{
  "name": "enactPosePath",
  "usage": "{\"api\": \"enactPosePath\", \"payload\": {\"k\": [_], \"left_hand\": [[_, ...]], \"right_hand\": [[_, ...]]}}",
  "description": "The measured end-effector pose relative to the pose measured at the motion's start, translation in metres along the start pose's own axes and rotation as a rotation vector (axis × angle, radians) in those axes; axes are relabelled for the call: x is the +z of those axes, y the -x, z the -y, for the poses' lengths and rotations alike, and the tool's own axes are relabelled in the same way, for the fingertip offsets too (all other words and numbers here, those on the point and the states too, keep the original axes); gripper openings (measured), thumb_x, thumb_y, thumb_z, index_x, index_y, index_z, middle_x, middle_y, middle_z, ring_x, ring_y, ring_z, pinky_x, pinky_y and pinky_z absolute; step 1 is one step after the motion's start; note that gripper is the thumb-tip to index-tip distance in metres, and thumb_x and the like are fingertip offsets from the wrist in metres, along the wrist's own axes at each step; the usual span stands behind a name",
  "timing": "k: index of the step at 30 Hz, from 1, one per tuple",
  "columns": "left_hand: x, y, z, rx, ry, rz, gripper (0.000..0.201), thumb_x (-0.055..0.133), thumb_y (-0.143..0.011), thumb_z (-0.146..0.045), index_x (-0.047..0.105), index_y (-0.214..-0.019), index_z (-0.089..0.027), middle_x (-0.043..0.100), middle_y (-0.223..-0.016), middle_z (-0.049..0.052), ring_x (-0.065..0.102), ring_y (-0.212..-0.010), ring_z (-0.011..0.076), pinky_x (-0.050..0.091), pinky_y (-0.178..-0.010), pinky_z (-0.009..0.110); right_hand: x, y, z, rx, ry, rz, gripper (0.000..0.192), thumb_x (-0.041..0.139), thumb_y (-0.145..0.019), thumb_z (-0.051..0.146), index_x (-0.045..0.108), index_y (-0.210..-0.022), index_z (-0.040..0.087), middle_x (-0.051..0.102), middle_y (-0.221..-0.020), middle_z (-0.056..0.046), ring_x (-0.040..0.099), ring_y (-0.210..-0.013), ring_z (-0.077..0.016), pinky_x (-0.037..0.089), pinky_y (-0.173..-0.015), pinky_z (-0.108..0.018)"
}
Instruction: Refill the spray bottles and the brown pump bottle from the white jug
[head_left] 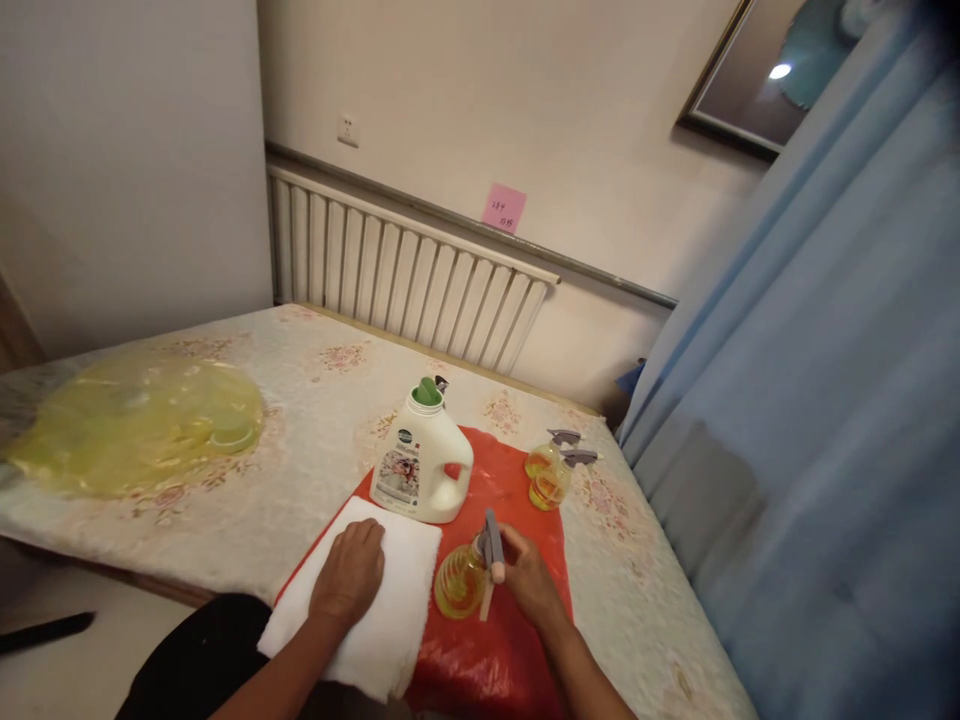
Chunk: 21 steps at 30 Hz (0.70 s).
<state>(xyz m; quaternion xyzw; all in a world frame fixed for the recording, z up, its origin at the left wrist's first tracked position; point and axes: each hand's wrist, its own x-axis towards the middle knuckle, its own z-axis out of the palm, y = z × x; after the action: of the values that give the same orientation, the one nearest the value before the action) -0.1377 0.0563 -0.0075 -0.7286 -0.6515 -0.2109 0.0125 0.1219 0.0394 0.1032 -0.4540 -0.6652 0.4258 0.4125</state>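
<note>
A folded white cloth (405,570) lies on a red plastic sheet (510,470). My left hand (351,570) rests on this cloth with its fingers bent downward; the cloth stays flat beneath it. My right hand (531,575) grips the grey trigger head of a clear spray bottle (459,582) holding yellow liquid. That bottle leans a little over the red sheet, and its label hangs partly hidden below the trigger. Behind the cloth stands a cream laundry detergent jug (420,470) with a green spout in its mouth.
To the right stand two more spray bottles (550,485) with grey heads. A dark spray head (441,384) shows behind the jug. Yellow plastic film (142,420) spreads over the floral-covered table (300,400) at left. A radiator (405,275) runs behind; a blue curtain (810,380) hangs right.
</note>
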Motion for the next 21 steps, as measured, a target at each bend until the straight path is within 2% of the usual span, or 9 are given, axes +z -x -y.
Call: {"api": "enactPosePath", "payload": {"k": [4, 7, 12, 17, 21], "left_hand": [[0.0003, 0.0005, 0.0001, 0.001, 0.002, -0.005, 0.020, 0.041, -0.084, -0.011, 0.057, -0.094, -0.019, 0.060, -0.101, 0.008, 0.050, -0.099, 0.0242, 0.037, -0.088, 0.038], [0.0006, 0.0002, 0.0005, 0.003, 0.000, -0.009, 0.020, 0.041, -0.085, -0.011, 0.057, -0.094, -0.018, 0.060, -0.101, 0.008, 0.050, -0.099, 0.0244, 0.037, -0.088, 0.038], [0.0017, 0.0001, 0.0013, 0.006, -0.005, -0.015, 0.019, 0.042, -0.085, -0.011, 0.057, -0.094, -0.018, 0.059, -0.100, 0.008, 0.051, -0.099, 0.0244, 0.037, -0.089, 0.038], [0.0014, 0.0013, 0.0008, 0.009, -0.011, -0.015, 0.018, 0.042, -0.084, -0.011, 0.057, -0.092, -0.019, 0.059, -0.100, 0.008, 0.051, -0.099, 0.0239, 0.037, -0.089, 0.037], [0.0008, 0.0006, 0.0003, 0.007, -0.016, -0.016, 0.018, 0.042, -0.084, -0.011, 0.056, -0.093, -0.019, 0.060, -0.101, 0.008, 0.051, -0.099, 0.0244, 0.037, -0.089, 0.038]], "right_hand": [[-0.0003, 0.0011, 0.0004, 0.004, -0.006, 0.009, 0.020, 0.063, -0.072, 0.020, 0.069, -0.091, 0.020, 0.071, -0.090, -0.003, 0.064, -0.086, -0.0216, 0.049, -0.080, -0.030], [0.0009, 0.0020, -0.0005, 0.014, -0.029, 0.026, 0.019, 0.066, -0.074, 0.030, 0.069, -0.091, 0.021, 0.071, -0.090, -0.004, 0.064, -0.086, -0.0225, 0.050, -0.079, -0.030], [0.0016, 0.0017, -0.0051, -0.001, -0.043, 0.012, 0.034, 0.067, -0.074, 0.049, 0.068, -0.091, 0.020, 0.071, -0.092, -0.006, 0.065, -0.087, -0.0253, 0.050, -0.077, -0.032], [0.0010, 0.0008, -0.0091, 0.002, -0.002, 0.013, 0.024, 0.060, -0.081, 0.041, 0.067, -0.088, 0.019, 0.070, -0.087, -0.003, 0.063, -0.081, -0.0212, 0.050, -0.073, -0.028], [0.0007, 0.0008, -0.0052, -0.024, 0.038, 0.020, 0.020, 0.059, -0.081, 0.037, 0.066, -0.084, 0.018, 0.069, -0.084, -0.003, 0.063, -0.079, -0.0204, 0.049, -0.072, -0.027]]}}
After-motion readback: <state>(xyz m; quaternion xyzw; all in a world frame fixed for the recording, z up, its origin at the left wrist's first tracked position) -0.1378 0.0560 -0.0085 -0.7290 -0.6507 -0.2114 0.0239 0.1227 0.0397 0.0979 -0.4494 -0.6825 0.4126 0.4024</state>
